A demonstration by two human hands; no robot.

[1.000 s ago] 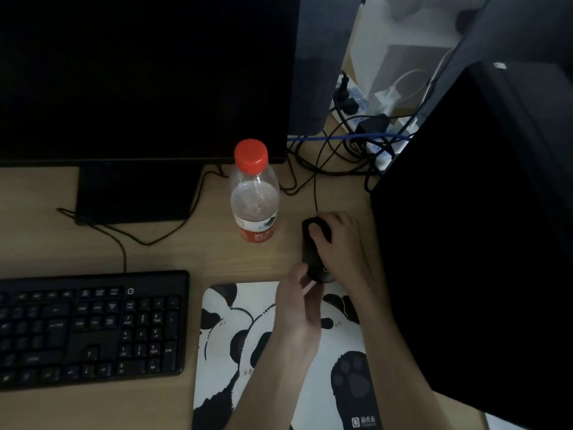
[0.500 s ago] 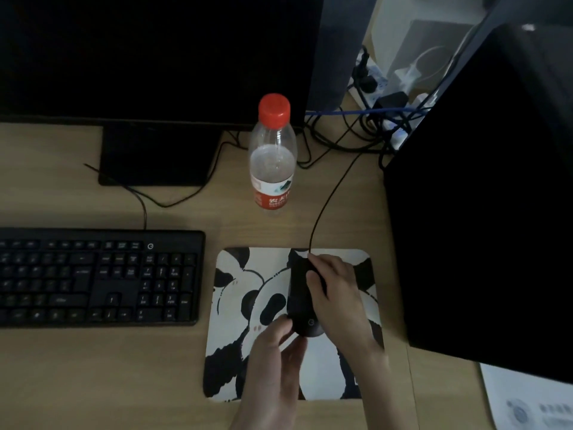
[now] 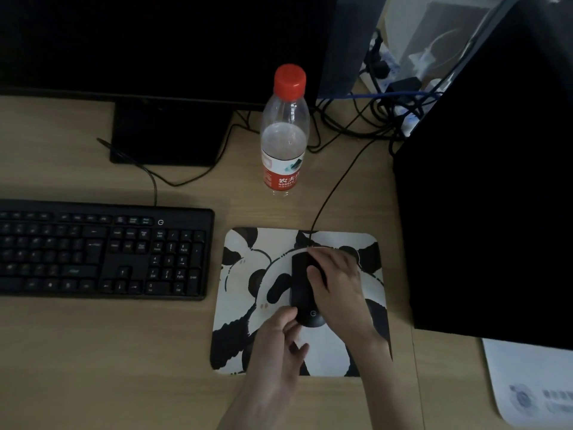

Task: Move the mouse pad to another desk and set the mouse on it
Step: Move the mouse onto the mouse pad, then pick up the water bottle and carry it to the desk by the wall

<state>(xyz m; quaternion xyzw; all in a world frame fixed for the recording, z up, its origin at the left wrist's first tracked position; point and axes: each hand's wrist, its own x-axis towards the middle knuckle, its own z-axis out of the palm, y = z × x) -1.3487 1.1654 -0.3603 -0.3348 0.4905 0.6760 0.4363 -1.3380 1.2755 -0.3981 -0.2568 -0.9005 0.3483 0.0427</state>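
A white mouse pad (image 3: pixel 248 293) with a black panda print lies flat on the wooden desk, right of the keyboard. A black wired mouse (image 3: pixel 302 287) rests on its middle, and its cable (image 3: pixel 338 181) runs away toward the back of the desk. My right hand (image 3: pixel 338 290) lies over the right side of the mouse, fingers curled on its front. My left hand (image 3: pixel 276 349) comes in from below, its fingers loosely apart and its thumb tip at the rear left edge of the mouse. It grips nothing.
A black keyboard (image 3: pixel 93 252) lies to the left of the pad. A clear bottle (image 3: pixel 285 135) with a red cap stands behind the pad. A dark monitor (image 3: pixel 155 41) fills the back, a black computer tower (image 3: pixel 496 181) stands close on the right, tangled cables (image 3: pixel 372 119) lie between them, and a paper (image 3: pixel 533 383) lies at bottom right.
One second ago the mouse sat on the desk beyond the pad's far edge, near the bottle. My right hand has drawn it back onto the pad's middle. My left hand stays at its rear.
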